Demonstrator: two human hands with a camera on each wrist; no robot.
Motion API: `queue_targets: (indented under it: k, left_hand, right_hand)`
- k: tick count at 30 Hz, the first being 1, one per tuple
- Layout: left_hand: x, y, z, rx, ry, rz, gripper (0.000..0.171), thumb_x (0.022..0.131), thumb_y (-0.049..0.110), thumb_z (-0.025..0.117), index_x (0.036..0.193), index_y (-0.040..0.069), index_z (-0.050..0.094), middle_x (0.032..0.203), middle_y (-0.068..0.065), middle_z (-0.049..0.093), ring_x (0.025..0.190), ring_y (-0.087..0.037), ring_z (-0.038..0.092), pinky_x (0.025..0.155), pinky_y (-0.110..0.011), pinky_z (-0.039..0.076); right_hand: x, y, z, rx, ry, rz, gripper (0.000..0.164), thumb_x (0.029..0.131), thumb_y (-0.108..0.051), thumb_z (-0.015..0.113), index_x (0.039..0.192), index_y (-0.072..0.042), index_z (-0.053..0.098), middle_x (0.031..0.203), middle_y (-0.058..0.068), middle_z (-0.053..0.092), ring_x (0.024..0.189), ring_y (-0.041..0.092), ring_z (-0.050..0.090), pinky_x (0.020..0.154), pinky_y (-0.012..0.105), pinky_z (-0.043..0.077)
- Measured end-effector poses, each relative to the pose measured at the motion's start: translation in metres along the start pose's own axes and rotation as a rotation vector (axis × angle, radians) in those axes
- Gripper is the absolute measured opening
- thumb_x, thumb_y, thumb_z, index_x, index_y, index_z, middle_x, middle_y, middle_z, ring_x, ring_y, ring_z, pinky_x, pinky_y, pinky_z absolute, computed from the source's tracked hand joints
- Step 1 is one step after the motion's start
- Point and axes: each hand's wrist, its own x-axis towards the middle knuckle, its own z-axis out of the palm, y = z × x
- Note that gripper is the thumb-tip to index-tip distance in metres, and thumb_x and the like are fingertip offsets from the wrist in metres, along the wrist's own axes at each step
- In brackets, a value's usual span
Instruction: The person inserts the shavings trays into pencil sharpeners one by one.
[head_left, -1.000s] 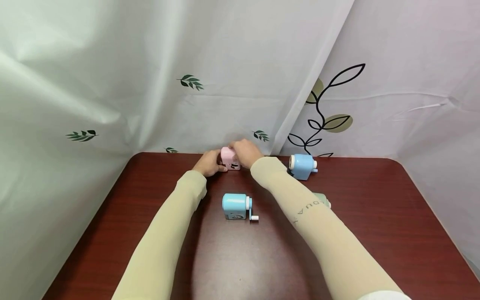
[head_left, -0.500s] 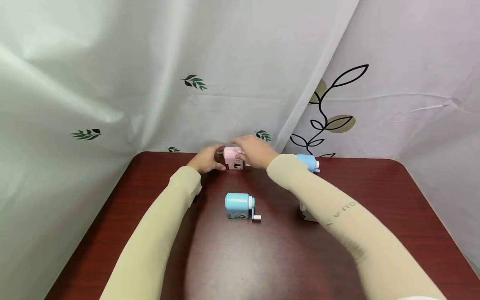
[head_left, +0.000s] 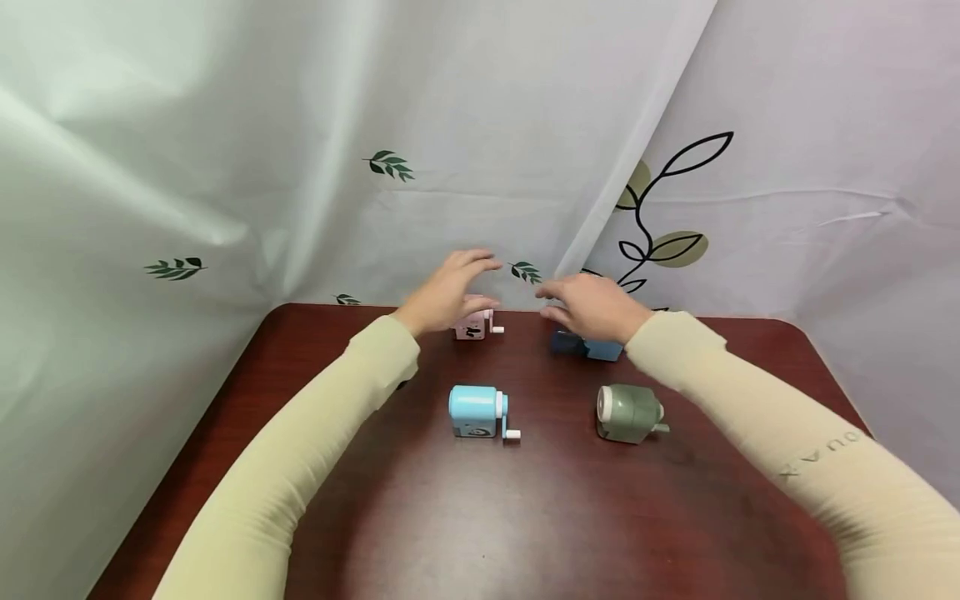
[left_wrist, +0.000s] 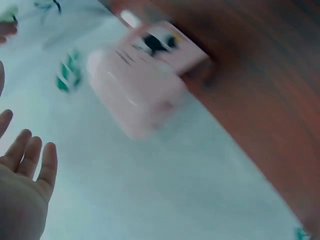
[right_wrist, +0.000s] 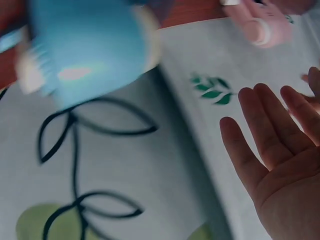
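Note:
A pink crank pencil sharpener (head_left: 470,328) with a panda print stands by the table's back edge. My left hand (head_left: 447,292) hovers above and in front of it, fingers extended, hiding its top. The left wrist view has this pink sharpener (left_wrist: 135,90) apart from the fingers. To the right, my right hand (head_left: 596,307) hangs over a blue pencil sharpener (head_left: 604,351), covering its upper part. The right wrist view shows that blue sharpener (right_wrist: 90,45), blurred, away from the spread fingers. Neither hand holds anything.
Nearer on the dark red table (head_left: 487,517) stand a light-blue crank sharpener (head_left: 474,408) and, to its right, a green sharpener (head_left: 630,414). A white curtain (head_left: 450,125) with leaf prints hangs directly behind the table's back edge.
My right hand has let go of the pink sharpener and moved right to the blue one. My left hand has risen and shifted right. The green sharpener is uncovered.

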Motion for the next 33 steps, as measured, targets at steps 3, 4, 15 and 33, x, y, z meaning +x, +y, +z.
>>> queue_targets:
  k: [3, 4, 15, 33]
  left_hand:
    - [0.011, 0.022, 0.005, 0.051, -0.048, 0.054, 0.055, 0.096, 0.034, 0.069, 0.144, 0.01, 0.053, 0.153, -0.008, 0.043, 0.141, -0.027, 0.034, 0.116, -0.04, 0.032]
    - [0.014, 0.028, 0.007, 0.066, -0.075, 0.056, 0.055, 0.097, 0.035, 0.068, 0.144, 0.011, 0.053, 0.152, -0.007, 0.044, 0.141, -0.026, 0.035, 0.115, -0.039, 0.033]
    - [0.057, 0.062, 0.036, 0.244, -0.402, -0.029, 0.064, 0.092, 0.033, 0.075, 0.147, 0.012, 0.051, 0.146, -0.006, 0.053, 0.135, -0.022, 0.048, 0.109, -0.036, 0.041]
    - [0.093, 0.085, 0.073, 0.408, -0.585, -0.129, 0.054, 0.081, 0.026, 0.087, 0.125, 0.007, 0.061, 0.123, -0.006, 0.063, 0.116, -0.02, 0.057, 0.099, -0.032, 0.047]
  right_hand:
    - [-0.013, 0.016, -0.005, -0.046, -0.006, 0.011, 0.036, 0.101, -0.027, 0.063, 0.13, -0.004, 0.065, 0.123, 0.013, 0.068, 0.103, 0.029, 0.068, 0.086, 0.048, 0.055]
    - [-0.017, 0.021, -0.006, -0.058, -0.002, 0.014, 0.036, 0.101, -0.026, 0.064, 0.128, -0.004, 0.065, 0.122, 0.013, 0.069, 0.102, 0.029, 0.068, 0.084, 0.048, 0.055]
    - [-0.032, 0.05, 0.0, -0.125, -0.092, 0.109, 0.054, 0.091, -0.032, 0.077, 0.134, -0.002, 0.061, 0.129, 0.021, 0.063, 0.107, 0.037, 0.065, 0.087, 0.052, 0.054]
    - [-0.039, 0.063, 0.013, -0.067, -0.134, 0.132, 0.065, 0.083, -0.021, 0.084, 0.136, 0.006, 0.057, 0.128, 0.026, 0.063, 0.114, 0.041, 0.062, 0.094, 0.053, 0.051]
